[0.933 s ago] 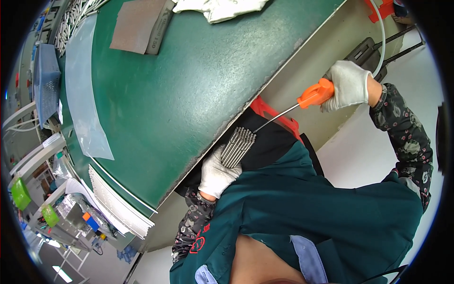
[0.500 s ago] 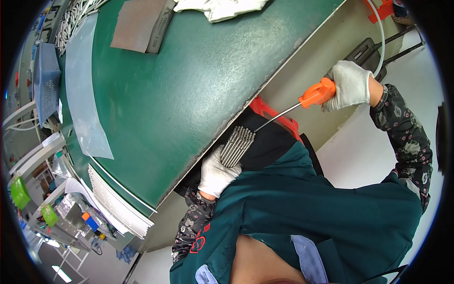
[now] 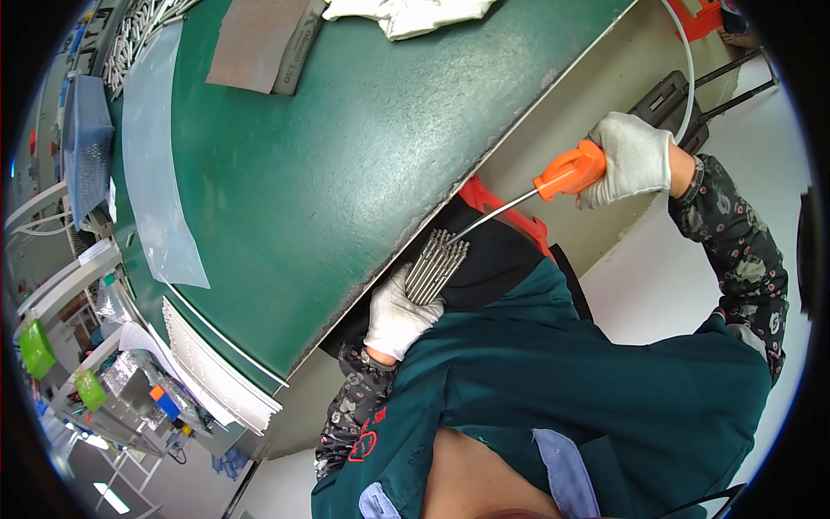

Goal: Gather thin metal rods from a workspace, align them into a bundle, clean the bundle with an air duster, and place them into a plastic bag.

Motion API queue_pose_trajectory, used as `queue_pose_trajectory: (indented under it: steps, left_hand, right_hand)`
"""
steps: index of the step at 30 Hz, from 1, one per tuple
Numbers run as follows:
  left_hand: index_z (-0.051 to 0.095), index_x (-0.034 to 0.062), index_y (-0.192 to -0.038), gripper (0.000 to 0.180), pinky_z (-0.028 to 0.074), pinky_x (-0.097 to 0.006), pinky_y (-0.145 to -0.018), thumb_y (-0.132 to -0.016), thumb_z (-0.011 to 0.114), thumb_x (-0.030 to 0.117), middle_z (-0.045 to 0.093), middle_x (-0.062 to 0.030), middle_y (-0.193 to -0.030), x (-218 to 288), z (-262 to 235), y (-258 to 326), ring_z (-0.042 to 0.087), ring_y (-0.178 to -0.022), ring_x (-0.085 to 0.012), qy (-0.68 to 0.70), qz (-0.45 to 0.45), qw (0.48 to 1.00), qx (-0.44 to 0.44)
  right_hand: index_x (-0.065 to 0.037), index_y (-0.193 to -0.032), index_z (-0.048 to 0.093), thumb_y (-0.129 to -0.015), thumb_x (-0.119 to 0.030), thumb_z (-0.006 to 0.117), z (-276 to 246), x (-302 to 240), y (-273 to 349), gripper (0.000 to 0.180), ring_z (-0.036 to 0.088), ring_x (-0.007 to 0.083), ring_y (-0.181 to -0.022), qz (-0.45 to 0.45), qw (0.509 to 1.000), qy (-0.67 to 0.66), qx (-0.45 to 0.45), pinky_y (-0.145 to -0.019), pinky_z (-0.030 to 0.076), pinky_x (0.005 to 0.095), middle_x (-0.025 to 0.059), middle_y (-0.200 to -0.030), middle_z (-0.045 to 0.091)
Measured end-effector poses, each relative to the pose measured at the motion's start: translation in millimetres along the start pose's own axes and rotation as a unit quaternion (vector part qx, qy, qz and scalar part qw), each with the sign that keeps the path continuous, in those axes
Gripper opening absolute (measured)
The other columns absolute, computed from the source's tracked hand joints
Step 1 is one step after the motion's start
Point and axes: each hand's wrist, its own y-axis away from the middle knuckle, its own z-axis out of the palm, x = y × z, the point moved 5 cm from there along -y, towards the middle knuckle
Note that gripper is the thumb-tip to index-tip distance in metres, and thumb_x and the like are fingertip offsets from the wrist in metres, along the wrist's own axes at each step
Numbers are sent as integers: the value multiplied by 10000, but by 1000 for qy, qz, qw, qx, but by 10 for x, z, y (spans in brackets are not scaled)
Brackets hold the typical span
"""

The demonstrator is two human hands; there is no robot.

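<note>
In a white glove, my left hand is closed around a bundle of slim metal rods, held over my lap beside the table edge. The rods' far ends fan out side by side, with small shaped tips. My right hand, also gloved in white, grips the orange handle of a screwdriver-like tool. Its thin steel shaft slants down to the left, and the tip reaches in among the rod ends. Whether the tip touches one of them is too small to tell.
On the green table lie a brown abrasive block, a white cloth, a translucent sheet and a pile of metal rods. A blue basket stands at far left. Something red shows beneath the table edge.
My right hand has moved slightly left with the orange-handled tool, so its tip has shifted from the right edge of the rod ends to among them. The left hand stays nearly still.
</note>
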Motion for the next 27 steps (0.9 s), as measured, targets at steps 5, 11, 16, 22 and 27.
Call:
queue_pose_trajectory:
  steps: [5,11,16,22,27]
  left_hand:
    - [509,-41,-1011,388,464,-208,-686,-636,596,7,622,-52,-876,-76,1,19,587,-758,-96,-2,1,1000,1]
    - [520,-31,-990,369,464,-213,-683,-632,600,14,622,-53,-863,-25,-11,21,587,-753,-100,-25,11,1000,3]
    - [521,-31,-993,374,466,-216,-683,-630,600,15,625,-58,-870,-55,1,8,590,-754,-104,-29,-3,1000,3]
    - [522,-27,-993,373,468,-219,-677,-631,602,17,625,-59,-863,-73,1,22,591,-751,-106,-12,9,1000,9]
    - [526,-23,-998,374,468,-220,-675,-633,599,12,625,-55,-862,-65,3,34,590,-746,-105,-11,5,1000,1]
  right_hand:
    - [25,-651,623,-504,-361,760,2,-3,-19,436,544,295,-474,-4,1000,7,5,-485,444,337,164,-515,539]
    - [-19,-662,622,-503,-304,761,0,-14,-50,354,544,304,-517,21,998,54,13,-505,448,335,152,-555,550]
    - [-20,-679,632,-504,-314,752,25,-1,-71,363,543,313,-522,32,997,66,3,-512,449,346,160,-566,554]
    - [-22,-694,636,-504,-321,753,-43,-29,-3,373,542,309,-517,22,998,62,2,-509,449,343,155,-561,553]
    - [-23,-680,626,-501,-311,758,-3,-32,-18,364,543,302,-511,24,999,33,-8,-505,447,337,150,-554,550]
